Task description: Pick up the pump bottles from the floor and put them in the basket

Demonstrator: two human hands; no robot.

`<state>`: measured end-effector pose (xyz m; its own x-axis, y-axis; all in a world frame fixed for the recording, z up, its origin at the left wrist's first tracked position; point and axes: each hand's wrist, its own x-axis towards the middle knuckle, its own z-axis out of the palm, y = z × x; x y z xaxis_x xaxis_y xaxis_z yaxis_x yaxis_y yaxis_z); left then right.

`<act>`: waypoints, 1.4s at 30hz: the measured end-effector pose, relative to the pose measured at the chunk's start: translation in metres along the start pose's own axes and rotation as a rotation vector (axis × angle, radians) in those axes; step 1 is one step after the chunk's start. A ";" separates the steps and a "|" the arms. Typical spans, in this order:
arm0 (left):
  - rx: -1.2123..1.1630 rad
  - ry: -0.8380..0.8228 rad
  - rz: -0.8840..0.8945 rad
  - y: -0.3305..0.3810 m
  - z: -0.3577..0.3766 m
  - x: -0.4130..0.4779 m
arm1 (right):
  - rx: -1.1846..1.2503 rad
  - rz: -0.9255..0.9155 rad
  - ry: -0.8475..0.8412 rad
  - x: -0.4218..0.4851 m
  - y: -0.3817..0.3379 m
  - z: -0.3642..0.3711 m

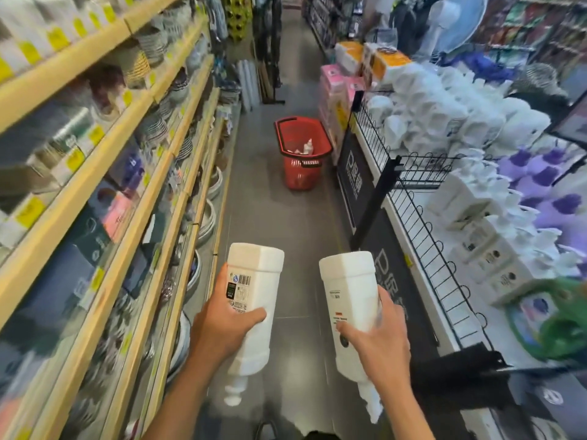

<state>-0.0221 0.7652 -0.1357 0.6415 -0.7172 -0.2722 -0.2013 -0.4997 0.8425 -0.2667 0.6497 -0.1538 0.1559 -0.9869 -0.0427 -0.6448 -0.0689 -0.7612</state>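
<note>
My left hand (222,328) grips a white pump bottle (254,281) with its base pointing away and its pump end toward me. My right hand (378,338) grips a second white pump bottle (347,281) the same way, its pump head low near my wrist. Both are held above the grey floor of a shop aisle. Further down the aisle stands a red basket (301,176) on the floor, with white bottles (307,147) lying inside it.
Wooden shelves (143,173) of dishes and boxes line the left side. On the right, a black wire-fenced display (422,223) holds white and purple pump bottles (495,201). Pink and white packs (333,90) stand stacked past the basket. The grey floor (273,217) runs between me and the basket.
</note>
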 end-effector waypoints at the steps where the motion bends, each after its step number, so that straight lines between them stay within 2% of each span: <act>1: -0.002 0.007 0.000 0.002 -0.001 0.008 | -0.004 0.001 0.001 0.008 -0.002 0.004; 10: 0.005 -0.003 -0.032 0.020 -0.004 0.079 | -0.006 -0.020 -0.043 0.080 -0.019 0.040; 28: -0.021 0.104 -0.009 0.094 0.020 0.235 | 0.055 -0.081 -0.118 0.285 -0.066 0.081; 42: -0.098 0.047 -0.006 0.120 0.006 0.388 | -0.006 -0.052 -0.124 0.400 -0.104 0.133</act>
<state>0.1983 0.4239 -0.1432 0.6766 -0.6899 -0.2573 -0.1252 -0.4522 0.8831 -0.0380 0.2817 -0.1782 0.2804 -0.9562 -0.0836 -0.6382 -0.1207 -0.7603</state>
